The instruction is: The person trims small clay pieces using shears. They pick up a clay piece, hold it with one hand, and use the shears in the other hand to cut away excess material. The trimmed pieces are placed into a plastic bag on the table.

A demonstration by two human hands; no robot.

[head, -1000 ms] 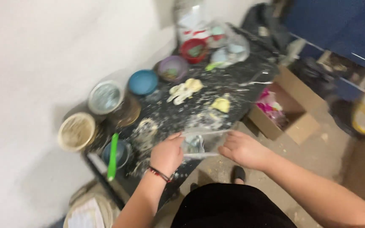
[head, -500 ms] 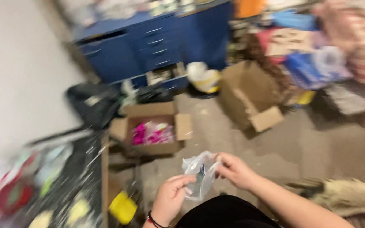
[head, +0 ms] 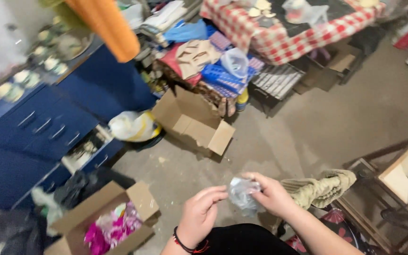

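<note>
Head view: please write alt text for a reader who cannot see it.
The right hand holds a crumpled clear bag; the left hand is open beside it. Below lie a concrete floor, two open boxes and a blue cabinet.

Thin glossy clear plastic bag (head: 242, 192), crumpled; matt brown cardboard box (head: 192, 121); rough grey concrete floor (head: 327, 127).

A bare grey concrete floor (head: 317, 123) runs through the room. A dark blue cabinet (head: 48, 127) with metal drawer handles stands along the left side. At the top, a table (head: 279, 38) wears a red-and-white checked cloth. Open cardboard boxes (head: 192, 120) sit on the floor, one by the cabinet's lower end. A pale wooden surface (head: 404, 182) shows at the right edge.
</note>
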